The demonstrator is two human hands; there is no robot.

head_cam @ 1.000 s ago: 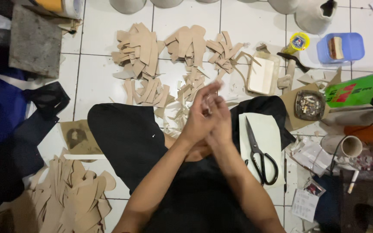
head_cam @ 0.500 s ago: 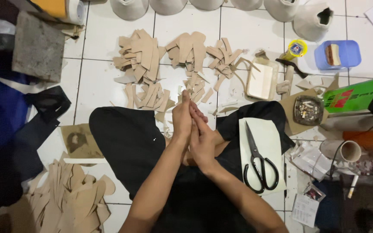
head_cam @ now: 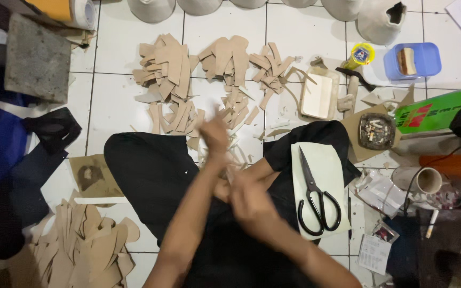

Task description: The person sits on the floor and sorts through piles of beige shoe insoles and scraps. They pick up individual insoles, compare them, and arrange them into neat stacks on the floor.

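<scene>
I sit cross-legged in black trousers [head_cam: 150,176] on a white tiled floor. My left hand [head_cam: 214,136] reaches forward over my lap, blurred, fingers out flat and nothing in it. My right hand [head_cam: 249,200] is drawn back close to my body, touching the left forearm; it is blurred and its fingers cannot be made out. Black scissors [head_cam: 318,197] lie on a pale green sheet [head_cam: 324,160] over my right knee, just right of my right hand. Piles of tan cut-out pieces [head_cam: 169,72] lie on the tiles beyond my hands.
A second heap of tan pieces [head_cam: 81,250] lies at lower left. A cream tray [head_cam: 318,96], an ashtray [head_cam: 377,130], a blue tub [head_cam: 412,60] and a green box [head_cam: 436,112] sit to the right. A grey slab [head_cam: 36,58] is at upper left, a cup [head_cam: 428,180] at right.
My palms were pressed together and raised; now the left hand has slid forward and the right hand has pulled back toward my body. The view has shifted slightly.
</scene>
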